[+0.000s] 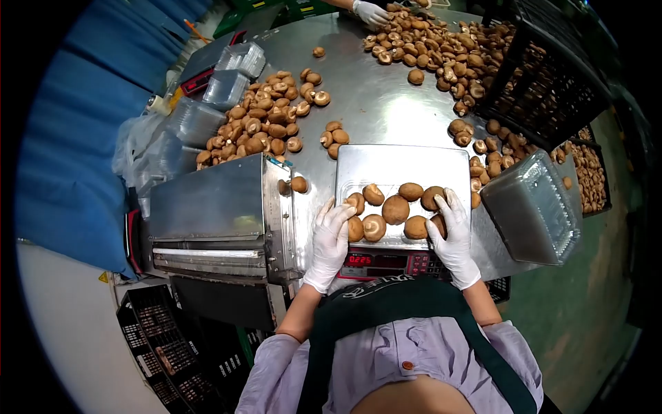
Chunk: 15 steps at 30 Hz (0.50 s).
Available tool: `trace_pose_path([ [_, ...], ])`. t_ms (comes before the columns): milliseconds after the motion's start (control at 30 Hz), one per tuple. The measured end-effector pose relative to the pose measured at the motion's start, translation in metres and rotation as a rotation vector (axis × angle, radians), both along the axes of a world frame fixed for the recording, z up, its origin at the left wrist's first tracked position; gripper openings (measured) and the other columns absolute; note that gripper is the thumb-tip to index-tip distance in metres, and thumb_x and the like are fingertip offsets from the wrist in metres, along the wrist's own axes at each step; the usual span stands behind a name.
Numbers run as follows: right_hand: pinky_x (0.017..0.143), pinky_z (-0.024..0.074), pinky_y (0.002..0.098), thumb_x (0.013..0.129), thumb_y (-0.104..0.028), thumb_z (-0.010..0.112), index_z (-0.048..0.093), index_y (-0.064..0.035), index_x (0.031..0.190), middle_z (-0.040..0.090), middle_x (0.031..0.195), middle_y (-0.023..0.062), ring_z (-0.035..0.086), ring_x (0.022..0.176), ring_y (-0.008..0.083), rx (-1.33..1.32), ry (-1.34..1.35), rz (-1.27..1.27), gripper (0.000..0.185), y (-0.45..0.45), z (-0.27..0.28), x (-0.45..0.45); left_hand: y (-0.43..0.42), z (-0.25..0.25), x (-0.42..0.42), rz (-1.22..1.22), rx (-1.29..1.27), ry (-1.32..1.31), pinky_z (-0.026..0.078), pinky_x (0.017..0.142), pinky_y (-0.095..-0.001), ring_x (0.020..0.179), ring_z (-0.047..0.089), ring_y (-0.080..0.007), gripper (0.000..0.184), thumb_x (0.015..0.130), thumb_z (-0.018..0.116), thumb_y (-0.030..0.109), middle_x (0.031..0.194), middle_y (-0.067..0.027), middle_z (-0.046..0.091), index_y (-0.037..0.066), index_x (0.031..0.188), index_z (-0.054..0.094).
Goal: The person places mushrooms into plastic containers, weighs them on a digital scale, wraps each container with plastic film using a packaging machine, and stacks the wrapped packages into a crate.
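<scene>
On the silver platform of a weighing scale (403, 157), brown shiitake mushrooms (396, 210) lie in two rough rows in what looks like a shallow clear plastic tray (391, 243). My left hand (329, 238), in a white glove, curls its fingers against the mushrooms at the tray's left end. At the right end, my right hand (454, 238), gloved too, has thumb and fingers around a partly hidden mushroom (438, 223). Whether the fingers also grip the tray's edge is hidden. Red digits on the scale's display (360, 260) appear to read 0.225.
Mushroom piles (265, 114) lie left and far right on the metal table (331, 58). Stacked clear trays (534, 207) stand at right, near a tilted black crate (545, 76). A metal machine (207, 207) is left. Another person's gloved hand (371, 12) touches the far pile.
</scene>
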State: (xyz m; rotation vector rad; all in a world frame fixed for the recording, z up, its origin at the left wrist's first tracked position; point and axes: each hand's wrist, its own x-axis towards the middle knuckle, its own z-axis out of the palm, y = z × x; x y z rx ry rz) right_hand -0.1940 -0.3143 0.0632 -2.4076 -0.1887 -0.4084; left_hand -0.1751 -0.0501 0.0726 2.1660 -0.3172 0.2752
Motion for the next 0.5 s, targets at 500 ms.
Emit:
trace_pose_path([
  [500, 0.099, 0.0405, 0.0381, 0.08, -0.004, 0.064, 0.057, -0.0012, 0.116, 0.056, 0.121, 0.0192, 0.052, 0.115, 0.0322, 0.128, -0.115, -0.181, 0.037, -0.029, 0.025, -0.006, 0.058, -0.056, 0.174, 0.386, 0.43, 0.172, 0.039, 0.097, -0.0394, 0.116, 0.049, -0.031, 0.035, 0.084, 0.057, 0.019, 0.124, -0.0177, 0.051, 0.003, 0.116, 0.057],
])
